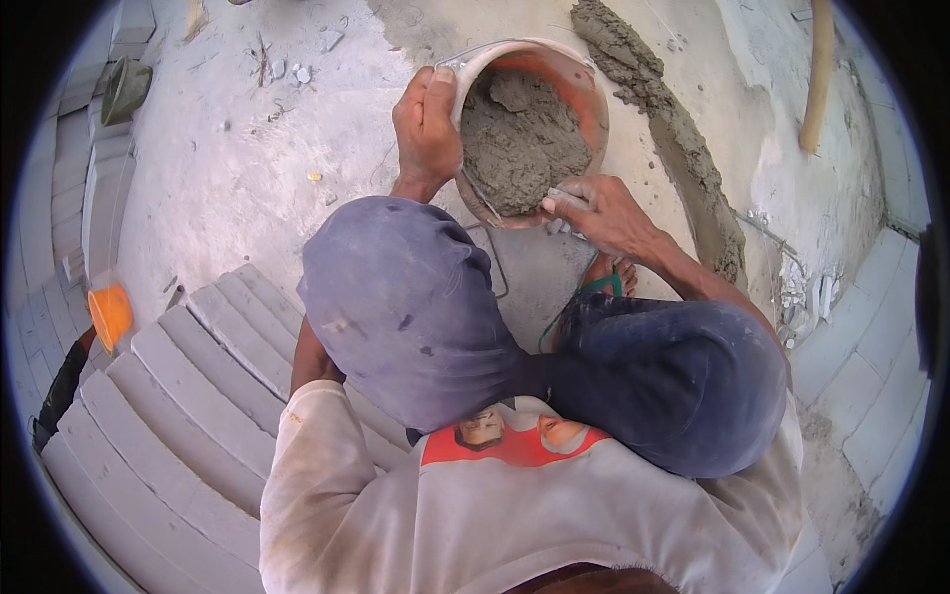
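A bucket point(586, 71) with an orange-red inside and a pale, mortar-smeared rim stands ahead of my knees. Wet grey mortar point(524, 139) fills much of it. My left hand point(427, 129) is closed on the bucket's left rim, thumb on top, close to where the thin wire handle point(490, 45) meets it. At the near right rim my right hand point(606, 213) is closed, its fingertips around a small greyish piece; whether this is a tool's handle cannot be made out. The bucket's underside is hidden.
A long bed of wet mortar point(683, 148) runs along the floor on the right, near a wooden pole point(818, 79). Grey blocks point(188, 396) lie in rows at the left, beside an orange container point(111, 315). My sandalled foot point(616, 275) is just behind the bucket.
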Available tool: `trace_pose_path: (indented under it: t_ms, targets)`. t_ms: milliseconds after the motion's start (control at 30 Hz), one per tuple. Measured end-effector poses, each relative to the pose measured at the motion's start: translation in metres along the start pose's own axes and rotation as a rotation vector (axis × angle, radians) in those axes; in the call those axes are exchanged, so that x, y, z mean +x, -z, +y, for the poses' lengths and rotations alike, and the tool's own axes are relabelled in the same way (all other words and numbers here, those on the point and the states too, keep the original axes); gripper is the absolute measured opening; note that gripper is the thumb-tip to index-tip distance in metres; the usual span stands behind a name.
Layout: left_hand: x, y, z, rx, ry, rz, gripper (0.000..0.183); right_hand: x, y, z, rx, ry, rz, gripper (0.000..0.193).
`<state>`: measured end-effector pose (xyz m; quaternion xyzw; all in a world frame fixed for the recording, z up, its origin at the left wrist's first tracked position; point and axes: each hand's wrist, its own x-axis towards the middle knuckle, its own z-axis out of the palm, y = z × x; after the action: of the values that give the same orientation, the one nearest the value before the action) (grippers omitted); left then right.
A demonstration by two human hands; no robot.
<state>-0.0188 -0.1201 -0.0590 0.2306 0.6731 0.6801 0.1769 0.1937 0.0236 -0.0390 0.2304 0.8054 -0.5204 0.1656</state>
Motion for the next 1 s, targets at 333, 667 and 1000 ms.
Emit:
trace_pose_path:
  t_ms: [333,667,1000]
  targets:
    - [-0.006,0.009,-0.019,-0.036,0.004,0.112,0.035,-0.003,-0.019,-0.003,0.128,0.011,0.123,0.038]
    - [-0.009,0.073,-0.069,-0.219,0.294,0.379,0.037,0.015,0.050,-0.041,0.334,-0.088,0.155,0.038]
    - [-0.008,0.073,-0.080,-0.129,0.195,0.366,0.035,0.169,0.137,0.021,-0.505,0.083,0.780,0.021]
